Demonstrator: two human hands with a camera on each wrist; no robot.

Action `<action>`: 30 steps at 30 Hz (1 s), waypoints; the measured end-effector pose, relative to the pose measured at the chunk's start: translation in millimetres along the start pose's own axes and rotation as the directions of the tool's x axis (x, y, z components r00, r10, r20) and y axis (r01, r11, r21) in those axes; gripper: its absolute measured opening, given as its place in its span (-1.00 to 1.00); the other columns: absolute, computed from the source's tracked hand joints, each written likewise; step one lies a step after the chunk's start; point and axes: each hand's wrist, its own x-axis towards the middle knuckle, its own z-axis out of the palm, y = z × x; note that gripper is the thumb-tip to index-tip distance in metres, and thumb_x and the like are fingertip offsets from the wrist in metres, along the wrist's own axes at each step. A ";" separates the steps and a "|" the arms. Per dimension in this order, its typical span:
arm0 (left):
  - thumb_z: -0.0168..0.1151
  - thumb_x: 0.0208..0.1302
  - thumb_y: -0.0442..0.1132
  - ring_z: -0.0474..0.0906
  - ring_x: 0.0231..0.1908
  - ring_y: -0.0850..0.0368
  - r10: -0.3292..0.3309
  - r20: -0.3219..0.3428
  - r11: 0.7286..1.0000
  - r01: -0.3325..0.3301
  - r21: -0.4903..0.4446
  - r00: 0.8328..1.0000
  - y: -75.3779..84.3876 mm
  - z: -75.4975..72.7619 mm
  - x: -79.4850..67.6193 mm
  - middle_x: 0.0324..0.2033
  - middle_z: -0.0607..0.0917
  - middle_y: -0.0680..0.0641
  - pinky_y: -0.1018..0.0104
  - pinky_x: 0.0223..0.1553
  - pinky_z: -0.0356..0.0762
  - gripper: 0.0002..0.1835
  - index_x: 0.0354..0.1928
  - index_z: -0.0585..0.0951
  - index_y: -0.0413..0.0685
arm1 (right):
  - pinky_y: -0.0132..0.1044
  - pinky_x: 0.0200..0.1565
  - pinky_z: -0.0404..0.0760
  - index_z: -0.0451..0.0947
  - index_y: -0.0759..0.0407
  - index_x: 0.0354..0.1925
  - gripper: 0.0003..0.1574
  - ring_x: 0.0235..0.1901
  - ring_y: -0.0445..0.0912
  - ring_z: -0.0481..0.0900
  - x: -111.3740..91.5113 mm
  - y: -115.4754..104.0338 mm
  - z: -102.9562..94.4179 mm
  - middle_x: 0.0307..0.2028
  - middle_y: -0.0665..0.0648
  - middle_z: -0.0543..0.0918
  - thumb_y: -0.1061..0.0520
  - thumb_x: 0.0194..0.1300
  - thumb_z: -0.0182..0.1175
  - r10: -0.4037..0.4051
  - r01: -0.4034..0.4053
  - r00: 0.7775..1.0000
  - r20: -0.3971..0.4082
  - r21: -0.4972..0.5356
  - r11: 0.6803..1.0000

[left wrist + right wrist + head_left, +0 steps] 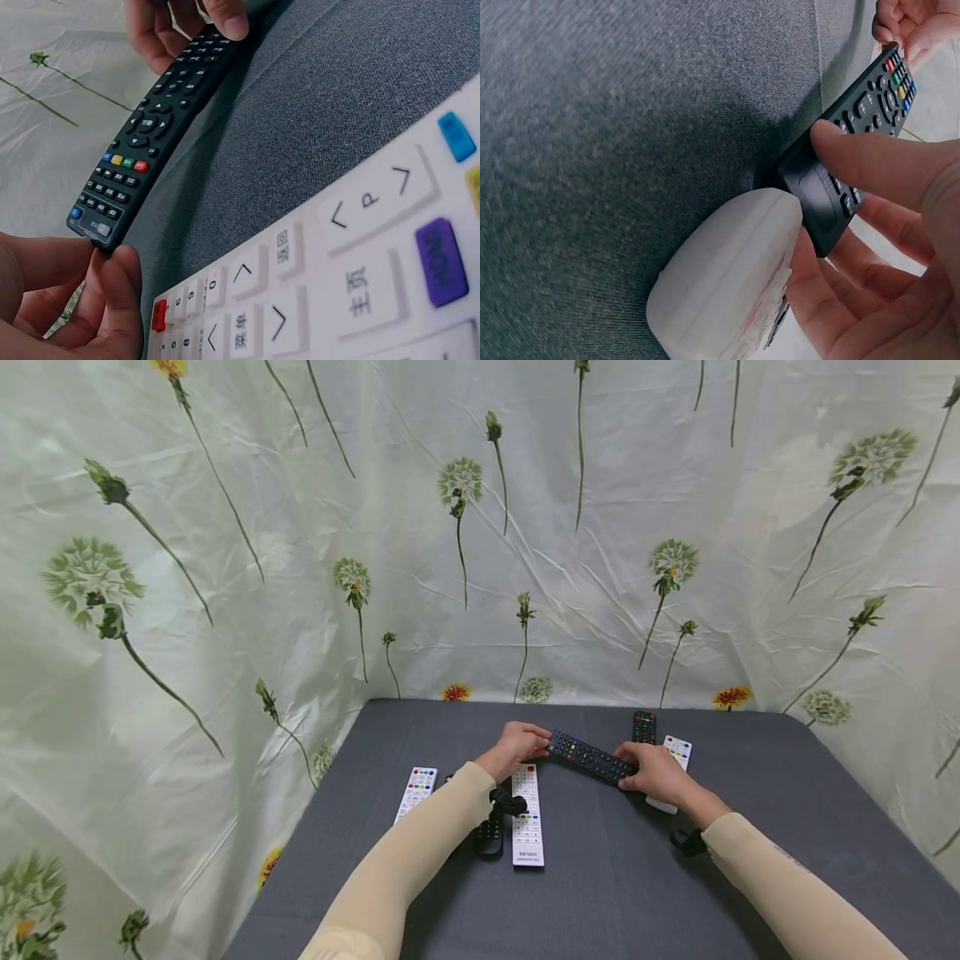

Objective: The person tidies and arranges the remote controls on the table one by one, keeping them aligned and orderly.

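A long black remote control (pixel 588 757) with coloured buttons is held slantwise between both hands over the grey table. My left hand (pixel 517 745) pinches its far-left end; in the left wrist view thumb and fingertips meet at the corner by the blue button. At the other end my right hand (pixel 656 772) grips it, thumb (pixel 847 154) across the button face and fingers underneath. Beside the right hand lie a white remote (pixel 677 749), partly hidden by that hand, and a smaller black remote (pixel 644 727). Below the left wrist is a long white remote (pixel 528 839).
Another black remote (pixel 489 839) lies next to the long white one, mostly covered by the left forearm and a black wrist strap. Further left a short white remote (pixel 415 789) sits partly behind the sleeve. Flower-printed cloth (pixel 420 568) hangs behind the table (pixel 600 893).
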 end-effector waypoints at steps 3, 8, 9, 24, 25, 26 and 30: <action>0.28 0.31 -0.51 0.71 -0.34 0.09 0.003 -0.009 1.000 -0.003 0.011 1.000 -0.3 -1.1 -0.7 -0.08 0.71 -0.17 0.26 -0.23 0.71 -0.83 -0.14 0.77 -0.26 | 0.07 -0.16 0.63 0.63 0.21 0.04 -0.50 -0.14 0.11 0.65 -0.5 0.5 -0.2 -0.15 0.19 0.70 0.19 0.12 0.51 0.000 0.000 1.000 0.007 0.018 1.000; 0.29 0.31 -0.50 0.71 -0.32 0.08 0.024 0.014 1.000 -0.024 0.004 1.000 2.6 -3.9 -0.7 -0.11 0.71 -0.14 0.23 -0.20 0.71 -0.85 -0.16 0.77 -0.24 | 0.06 -0.15 0.63 0.64 0.19 -0.01 -0.59 -0.18 0.06 0.67 -1.8 1.7 -1.5 -0.19 0.15 0.72 0.20 0.16 0.48 -0.001 0.002 1.000 -0.002 0.059 0.998; 0.29 0.31 -0.49 0.71 -0.32 0.08 0.030 0.021 1.000 -0.030 0.003 0.999 3.5 -4.5 -0.7 -0.11 0.71 -0.13 0.21 -0.18 0.71 -0.86 -0.16 0.77 -0.24 | 0.05 -0.14 0.63 0.64 0.19 -0.01 -0.60 -0.18 0.05 0.67 -2.0 2.0 -1.8 -0.19 0.14 0.72 0.20 0.17 0.47 -0.006 0.007 1.000 -0.005 0.067 0.998; 0.32 0.31 -0.45 0.71 -0.25 0.00 0.055 0.041 0.998 -0.055 0.018 0.998 11.9 -11.4 -6.0 -0.15 0.71 -0.09 0.05 -0.04 0.67 -0.89 -0.20 0.77 -0.18 | -0.20 -0.38 0.70 0.61 0.32 0.06 -0.62 -0.34 -0.05 0.64 -13.7 -6.4 -6.3 -0.29 0.12 0.68 0.29 0.27 0.37 -0.035 0.005 0.996 0.086 0.322 0.947; 0.32 0.31 -0.44 0.71 -0.24 -0.01 0.060 0.043 0.998 -0.061 0.023 0.997 12.4 -12.0 -6.5 -0.16 0.71 -0.08 0.04 -0.03 0.67 -0.89 -0.20 0.77 -0.18 | -0.20 -0.38 0.70 0.60 0.32 0.07 -0.61 -0.34 -0.05 0.63 -14.6 -7.3 -5.9 -0.29 0.11 0.67 0.28 0.27 0.37 -0.039 0.006 0.995 0.094 0.331 0.944; 0.32 0.32 -0.44 0.71 -0.23 -0.02 0.065 0.044 0.998 -0.066 0.024 0.997 13.1 -12.5 -6.9 -0.16 0.71 -0.08 0.04 -0.03 0.67 -0.89 -0.20 0.77 -0.17 | -0.19 -0.38 0.70 0.60 0.32 0.08 -0.60 -0.34 -0.04 0.63 -15.3 -7.9 -5.3 -0.30 0.11 0.66 0.27 0.28 0.37 -0.045 0.008 0.994 0.102 0.337 0.941; 0.31 0.32 -0.44 0.71 -0.24 0.01 0.085 0.053 0.996 -0.087 0.033 0.995 14.7 -13.7 -7.9 -0.18 0.72 -0.08 0.03 -0.03 0.67 -0.89 -0.19 0.77 -0.18 | -0.11 -0.37 0.71 0.58 0.34 0.10 -0.57 -0.37 -0.01 0.63 -18.4 -12.4 -3.7 -0.32 0.12 0.65 0.25 0.28 0.37 -0.067 0.013 0.988 0.136 0.369 0.929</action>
